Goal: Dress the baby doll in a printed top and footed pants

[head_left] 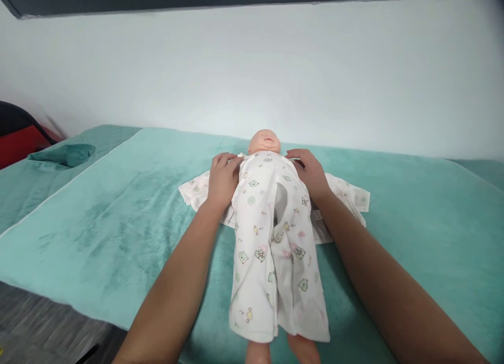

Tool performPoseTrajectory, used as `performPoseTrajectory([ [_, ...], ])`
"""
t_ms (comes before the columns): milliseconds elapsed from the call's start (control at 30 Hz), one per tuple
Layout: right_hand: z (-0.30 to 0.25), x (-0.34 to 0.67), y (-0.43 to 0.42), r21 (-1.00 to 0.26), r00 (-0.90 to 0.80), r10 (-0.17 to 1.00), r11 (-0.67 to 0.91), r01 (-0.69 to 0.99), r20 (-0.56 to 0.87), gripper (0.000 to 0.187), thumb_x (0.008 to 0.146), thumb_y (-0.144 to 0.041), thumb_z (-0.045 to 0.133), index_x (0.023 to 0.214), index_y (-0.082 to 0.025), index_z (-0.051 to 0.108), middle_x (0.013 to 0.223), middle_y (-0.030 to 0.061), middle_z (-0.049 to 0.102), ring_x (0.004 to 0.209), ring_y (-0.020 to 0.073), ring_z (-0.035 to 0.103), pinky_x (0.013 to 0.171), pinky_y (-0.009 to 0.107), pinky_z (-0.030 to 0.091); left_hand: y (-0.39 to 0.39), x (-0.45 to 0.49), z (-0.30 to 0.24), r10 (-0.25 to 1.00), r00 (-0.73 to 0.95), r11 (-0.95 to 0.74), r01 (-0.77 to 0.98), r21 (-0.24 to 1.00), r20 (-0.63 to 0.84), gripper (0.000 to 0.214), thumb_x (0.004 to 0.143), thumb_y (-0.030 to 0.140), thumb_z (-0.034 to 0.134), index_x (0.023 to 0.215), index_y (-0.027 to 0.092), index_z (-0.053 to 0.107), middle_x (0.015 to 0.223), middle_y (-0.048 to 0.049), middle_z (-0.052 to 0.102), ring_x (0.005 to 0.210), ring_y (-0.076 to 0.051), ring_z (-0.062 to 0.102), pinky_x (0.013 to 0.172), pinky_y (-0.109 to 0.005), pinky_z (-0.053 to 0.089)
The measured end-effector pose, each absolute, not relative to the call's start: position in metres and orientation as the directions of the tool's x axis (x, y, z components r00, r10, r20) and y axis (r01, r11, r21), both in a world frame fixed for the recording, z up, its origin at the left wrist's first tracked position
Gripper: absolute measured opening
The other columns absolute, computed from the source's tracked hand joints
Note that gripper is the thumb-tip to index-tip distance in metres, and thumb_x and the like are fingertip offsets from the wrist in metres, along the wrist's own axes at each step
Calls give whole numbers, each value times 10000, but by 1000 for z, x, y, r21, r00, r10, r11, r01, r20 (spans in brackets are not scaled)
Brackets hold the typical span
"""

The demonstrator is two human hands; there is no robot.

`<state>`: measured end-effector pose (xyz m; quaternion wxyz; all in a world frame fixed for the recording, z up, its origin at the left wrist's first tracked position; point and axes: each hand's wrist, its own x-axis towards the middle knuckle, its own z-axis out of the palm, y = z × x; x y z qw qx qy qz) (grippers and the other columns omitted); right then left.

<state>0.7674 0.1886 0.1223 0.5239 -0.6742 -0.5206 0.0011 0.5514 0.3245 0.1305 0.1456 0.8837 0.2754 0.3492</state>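
White trousers (252,259) printed with small green, pink and yellow figures lie over the front of a doll (264,141) at the centre of the frame, with a gap between the legs. The doll's head shows above the waistband, its feet end at the bottom edge. Beneath, a matching shirt (356,197) spreads its sleeves to both sides. At the trousers' upper left edge rests the left hand (224,179), fingers together and slightly bent; the right hand (310,172) curls loosely at the upper right edge. Whether either pinches cloth, I cannot tell. Around them stretches a teal blanket (118,211), below a white wall (252,64); grey floor (35,316) shows lower left.
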Motion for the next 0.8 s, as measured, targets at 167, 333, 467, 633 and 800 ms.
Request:
performPoseTrajectory([
  [167, 120, 760, 166, -688, 590, 663, -153, 709, 460, 157, 841, -338, 542, 863, -236, 660, 881, 71, 690, 803, 242, 603, 746, 378, 460, 302, 537, 132, 705, 561, -693, 418, 587, 434, 294, 919, 214, 461, 1064, 215, 716, 1060, -104, 718, 1009, -273, 600, 912, -391, 455],
  [333, 116, 755, 146, -694, 599, 753, -277, 664, 273, 185, 771, -286, 517, 801, -219, 687, 806, 44, 727, 769, 245, 597, 710, 360, 435, 292, 523, 135, 779, 596, -537, 474, 698, 195, 206, 809, 207, 519, 846, 195, 721, 866, -87, 746, 852, -271, 643, 820, -383, 486],
  [467, 117, 754, 139, -803, 564, 817, -251, 540, 124, 267, 715, -318, 579, 890, -215, 753, 867, 26, 756, 810, 267, 634, 670, 341, 473, 289, 519, 143, 767, 636, -376, 342, 861, 83, 206, 749, 201, 563, 850, 198, 743, 812, -52, 745, 861, -269, 663, 834, -382, 512],
  [633, 113, 756, 140, -932, 558, 830, -203, 300, -2, 333, 689, -328, 664, 987, -225, 771, 899, 28, 774, 801, 272, 678, 640, 349, 532, 284, 518, 150, 737, 674, -257, 226, 940, 39, 239, 740, 238, 633, 949, 176, 733, 994, -83, 764, 966, -280, 661, 897, -397, 517],
  [800, 119, 750, 138, -978, 481, 877, -108, 180, -8, 354, 696, -340, 727, 1029, -230, 770, 1019, 50, 784, 894, 305, 704, 815, 441, 573, 284, 521, 146, 719, 695, -106, 141, 984, -22, 330, 735, 219, 666, 1060, 167, 690, 1062, -91, 745, 979, -254, 663, 949, -428, 512],
])
